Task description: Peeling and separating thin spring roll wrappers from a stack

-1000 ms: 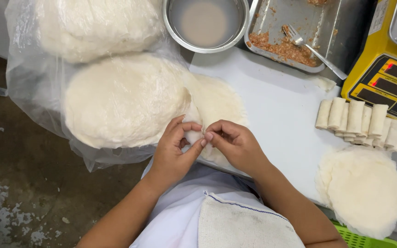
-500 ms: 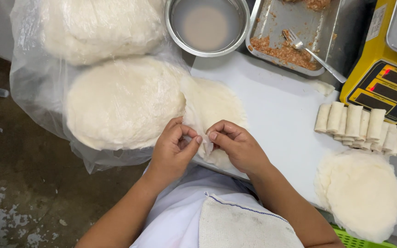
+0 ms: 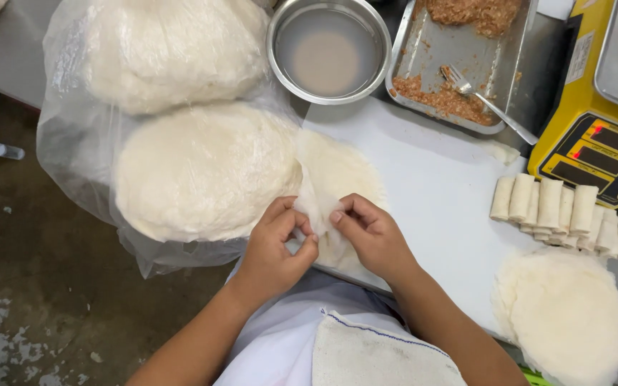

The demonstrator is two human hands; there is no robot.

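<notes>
1. Here, the left hand [image 3: 277, 246] and right hand [image 3: 370, 236] pinch the edge of a thin spring-roll wrapper [image 3: 337, 179], fingertips narrowed on its lifted rim at the near edge of the white cutting board [image 3: 430, 193].
2. The sheet looks paper-light, limp and easily torn; it is probably best taken by the rim and peeled slowly.
3. Left, floury wrapper stacks [image 3: 205, 171] sit in a clear plastic bag.
4. Right, finished rolls [image 3: 563, 211] line up above another pale round stack [image 3: 566, 314].
5. Beyond, a steel bowl [image 3: 329, 50] of cloudy liquid, a metal tray [image 3: 459, 68] of minced filling with a fork [image 3: 484, 100], and a yellow scale [image 3: 602, 143].
</notes>
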